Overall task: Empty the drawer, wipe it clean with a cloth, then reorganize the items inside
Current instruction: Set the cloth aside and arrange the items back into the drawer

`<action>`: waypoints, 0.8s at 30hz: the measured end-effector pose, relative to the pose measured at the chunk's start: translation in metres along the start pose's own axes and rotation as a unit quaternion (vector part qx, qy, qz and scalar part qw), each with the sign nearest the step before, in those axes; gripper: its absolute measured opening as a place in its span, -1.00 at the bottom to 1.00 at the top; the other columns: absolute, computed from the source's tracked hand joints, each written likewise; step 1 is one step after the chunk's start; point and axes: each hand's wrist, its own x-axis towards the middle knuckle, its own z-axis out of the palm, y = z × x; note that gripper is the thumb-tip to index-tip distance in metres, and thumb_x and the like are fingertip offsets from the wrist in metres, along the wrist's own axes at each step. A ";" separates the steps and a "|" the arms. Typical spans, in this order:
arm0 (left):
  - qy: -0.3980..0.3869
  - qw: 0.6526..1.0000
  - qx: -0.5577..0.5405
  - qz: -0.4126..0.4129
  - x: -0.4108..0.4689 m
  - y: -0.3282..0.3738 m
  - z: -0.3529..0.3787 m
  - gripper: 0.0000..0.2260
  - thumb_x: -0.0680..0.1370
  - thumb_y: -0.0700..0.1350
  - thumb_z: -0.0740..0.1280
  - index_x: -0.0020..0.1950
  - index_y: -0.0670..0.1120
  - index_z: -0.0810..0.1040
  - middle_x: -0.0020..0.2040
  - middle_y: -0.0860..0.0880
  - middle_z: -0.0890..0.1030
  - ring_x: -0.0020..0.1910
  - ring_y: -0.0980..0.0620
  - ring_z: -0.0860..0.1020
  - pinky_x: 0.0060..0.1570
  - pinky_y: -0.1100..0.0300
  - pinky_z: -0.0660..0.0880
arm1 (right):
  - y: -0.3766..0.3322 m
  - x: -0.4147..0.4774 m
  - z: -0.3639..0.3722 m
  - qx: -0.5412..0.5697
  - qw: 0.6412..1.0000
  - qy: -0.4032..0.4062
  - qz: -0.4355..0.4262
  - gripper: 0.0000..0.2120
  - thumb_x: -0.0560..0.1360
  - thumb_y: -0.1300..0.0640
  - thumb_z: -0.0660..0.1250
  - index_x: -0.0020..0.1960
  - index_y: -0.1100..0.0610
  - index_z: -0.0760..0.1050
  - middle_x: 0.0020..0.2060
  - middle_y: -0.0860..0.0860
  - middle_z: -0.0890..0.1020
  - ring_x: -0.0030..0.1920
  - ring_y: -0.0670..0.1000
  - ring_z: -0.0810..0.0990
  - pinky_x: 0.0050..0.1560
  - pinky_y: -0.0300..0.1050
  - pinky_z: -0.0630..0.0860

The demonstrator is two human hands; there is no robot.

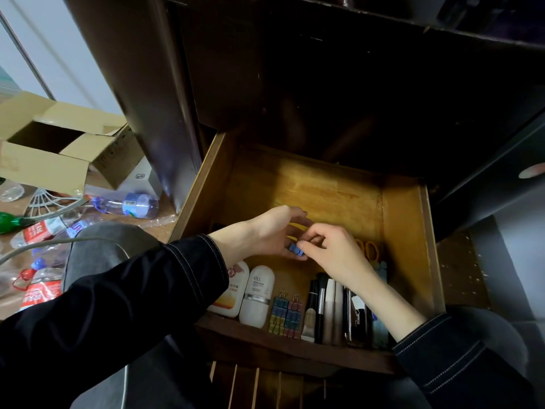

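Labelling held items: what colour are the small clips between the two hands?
Blue, seen in the head view: small clips between the left hand and right hand.

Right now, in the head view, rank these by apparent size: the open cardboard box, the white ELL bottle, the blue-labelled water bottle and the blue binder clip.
1. cardboard box
2. white ELL bottle and blue-labelled water bottle, about alike; the water bottle lies farther away, so unranked
3. blue binder clip

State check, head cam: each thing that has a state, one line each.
drawer, pulled open
left hand, holds blue clips
right hand, pinches the blue clips
white bottles, closed, lying at the drawer front
scissors, lying flat, half hidden by the right hand
cardboard box, flaps open
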 end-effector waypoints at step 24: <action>0.160 0.977 0.121 0.070 0.012 0.000 -0.012 -0.77 0.56 -0.10 0.29 0.13 -0.16 0.62 -0.05 -0.13 0.70 -0.20 -0.08 0.63 -0.12 0.09 0.55 | 0.010 -0.004 0.019 -0.132 0.955 -0.264 0.006 -0.85 0.54 0.01 0.39 -0.03 0.06 0.68 -0.11 -0.05 0.69 -0.07 -0.02 0.65 0.01 0.09 0.61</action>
